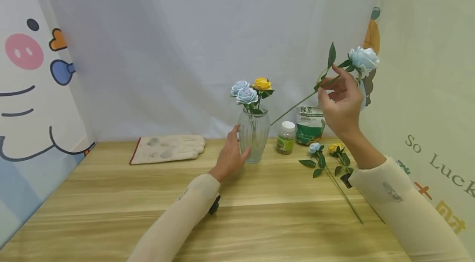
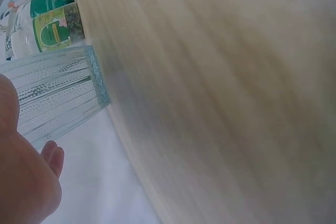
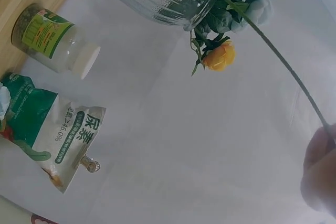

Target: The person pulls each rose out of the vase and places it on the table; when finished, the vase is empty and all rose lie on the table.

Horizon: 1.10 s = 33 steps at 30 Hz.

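In the head view a ribbed clear glass vase (image 1: 254, 136) stands upright on the wooden table, holding two pale blue roses (image 1: 247, 95) and a yellow rose (image 1: 262, 84). My left hand (image 1: 231, 154) grips the vase from the left, thumb in front and fingers round the side. My right hand (image 1: 343, 103), raised to the right, pinches the stem of another pale blue rose (image 1: 364, 60) below its bloom. That stem slants down left, its lower end beside the vase in the head view and overlapping the vase's mouth in the right wrist view.
Right of the vase stand a white-lidded jar (image 1: 286, 138) and a green and white bag (image 1: 310, 126). Before them lie a blue rose (image 1: 314, 148) and a yellow rose (image 1: 335, 149), stems toward me. A white work glove (image 1: 167, 149) lies at the back left. A pale curtain (image 1: 178, 47) hangs behind.
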{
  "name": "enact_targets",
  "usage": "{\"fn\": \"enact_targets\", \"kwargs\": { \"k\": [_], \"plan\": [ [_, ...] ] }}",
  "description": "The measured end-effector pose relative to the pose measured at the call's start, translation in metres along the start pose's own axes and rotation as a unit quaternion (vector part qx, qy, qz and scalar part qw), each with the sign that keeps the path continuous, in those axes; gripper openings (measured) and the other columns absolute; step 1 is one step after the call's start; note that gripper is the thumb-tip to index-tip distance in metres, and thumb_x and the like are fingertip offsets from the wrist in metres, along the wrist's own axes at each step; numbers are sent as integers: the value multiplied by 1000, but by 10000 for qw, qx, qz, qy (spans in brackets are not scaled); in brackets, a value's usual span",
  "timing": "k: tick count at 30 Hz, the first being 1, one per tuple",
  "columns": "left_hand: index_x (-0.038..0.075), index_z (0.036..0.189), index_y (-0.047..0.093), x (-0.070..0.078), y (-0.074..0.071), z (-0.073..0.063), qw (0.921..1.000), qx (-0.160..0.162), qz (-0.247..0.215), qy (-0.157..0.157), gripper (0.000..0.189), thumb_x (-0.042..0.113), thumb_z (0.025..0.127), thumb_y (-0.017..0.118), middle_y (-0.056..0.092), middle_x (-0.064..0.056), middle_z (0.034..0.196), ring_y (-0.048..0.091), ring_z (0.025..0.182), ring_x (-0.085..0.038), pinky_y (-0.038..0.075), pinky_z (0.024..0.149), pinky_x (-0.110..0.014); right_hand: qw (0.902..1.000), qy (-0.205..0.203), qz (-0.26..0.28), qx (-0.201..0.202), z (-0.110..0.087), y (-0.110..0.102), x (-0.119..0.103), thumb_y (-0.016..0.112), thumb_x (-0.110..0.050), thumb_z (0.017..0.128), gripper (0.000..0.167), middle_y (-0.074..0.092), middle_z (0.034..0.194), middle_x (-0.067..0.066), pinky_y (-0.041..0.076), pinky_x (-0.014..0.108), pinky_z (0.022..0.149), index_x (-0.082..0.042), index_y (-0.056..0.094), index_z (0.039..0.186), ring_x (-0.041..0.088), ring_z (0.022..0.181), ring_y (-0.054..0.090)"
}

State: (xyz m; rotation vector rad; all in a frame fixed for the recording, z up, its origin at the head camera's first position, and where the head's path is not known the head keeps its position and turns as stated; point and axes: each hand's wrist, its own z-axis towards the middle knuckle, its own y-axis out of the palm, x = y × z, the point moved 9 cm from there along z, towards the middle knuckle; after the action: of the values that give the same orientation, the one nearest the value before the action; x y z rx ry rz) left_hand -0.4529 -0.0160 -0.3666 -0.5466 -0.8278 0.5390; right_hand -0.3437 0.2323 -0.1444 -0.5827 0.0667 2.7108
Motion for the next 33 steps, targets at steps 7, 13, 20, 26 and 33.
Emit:
{"fn": "enact_targets", "kwargs": {
  "k": [7, 13, 20, 26, 33],
  "plan": [
    [4, 155, 14, -1, -1, -1, 10000, 73, -13, 47, 81, 22, 95, 66, 36, -23, 147, 60, 112, -33, 55, 80, -44, 9729, 704, -756, -2071, -16, 17, 22, 60, 11, 86, 44, 65, 91, 9, 47, 14, 63, 3, 59, 130, 5, 78, 62],
    [2, 155, 15, 0, 0, -3, 9998, 118, -20, 129, 81, 21, 95, 66, 38, -25, 145, 61, 110, -34, 55, 80, -45, 9433, 852, -1010, -3046, -35, 26, 35, 62, 7, 89, 36, 67, 90, 11, 45, 19, 58, 2, 64, 124, 11, 75, 63],
    [1, 154, 15, 6, -5, -3, 9991, 278, 24, 327, 80, 20, 95, 65, 39, -26, 142, 62, 106, -34, 55, 75, -44, 9305, 1317, -963, -3278, -45, 29, 46, 64, 7, 88, 31, 70, 92, 14, 43, 21, 53, 4, 67, 118, 12, 72, 62],
    [4, 156, 12, 4, -3, 0, 9999, 37, 59, 82, 82, 23, 96, 65, 36, -23, 147, 61, 109, -32, 55, 73, -43, 9187, 1546, -1008, -3493, -55, 29, 57, 66, 5, 87, 29, 72, 93, 16, 43, 22, 51, 4, 69, 116, 11, 72, 64],
    [6, 156, 11, 0, 1, 0, 9998, -140, 118, -72, 82, 24, 97, 64, 35, -22, 148, 60, 111, -31, 55, 76, -42, 9006, 1894, -1039, -3772, -73, 30, 73, 66, 5, 88, 35, 72, 95, 14, 51, 23, 60, 4, 64, 123, 10, 75, 67]
  ]
}}
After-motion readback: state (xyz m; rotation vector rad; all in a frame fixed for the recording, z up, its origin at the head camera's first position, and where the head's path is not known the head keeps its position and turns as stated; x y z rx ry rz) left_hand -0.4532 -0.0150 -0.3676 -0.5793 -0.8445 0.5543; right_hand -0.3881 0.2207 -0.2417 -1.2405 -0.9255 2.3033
